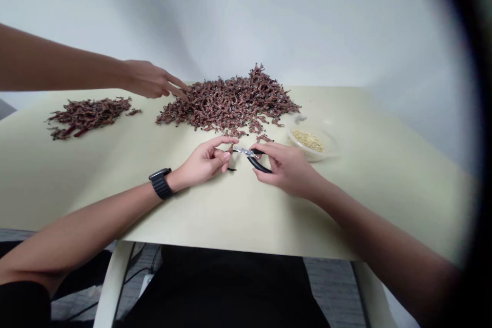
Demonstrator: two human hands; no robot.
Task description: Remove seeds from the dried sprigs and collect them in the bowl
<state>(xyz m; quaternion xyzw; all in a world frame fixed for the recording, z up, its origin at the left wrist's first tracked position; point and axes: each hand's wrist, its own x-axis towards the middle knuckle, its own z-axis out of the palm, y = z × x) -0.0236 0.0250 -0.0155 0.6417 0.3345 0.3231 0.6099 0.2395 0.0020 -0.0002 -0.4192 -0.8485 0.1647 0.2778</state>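
My left hand (203, 161), with a dark watch on its wrist, pinches a small reddish-brown piece (231, 148) between thumb and fingers. Black bits show beside those fingertips; I cannot make out whether they belong to the piece. My right hand (290, 169) is closed around black-handled pliers (259, 165), whose handles are spread apart. The silver jaws point left and lie at or very near the held piece; contact is too small to tell. Just beyond both hands is a large heap of similar reddish-brown, dark-tipped pieces (230, 105), several of them scattered along its near edge.
To the right stands a clear plastic bowl (329, 151) holding small yellowish bits (307, 140). A smaller heap of brownish pieces (92, 114) lies on the left of the pale table (230, 220). Another person's hand (148, 79) reaches from the left to the large heap's edge.
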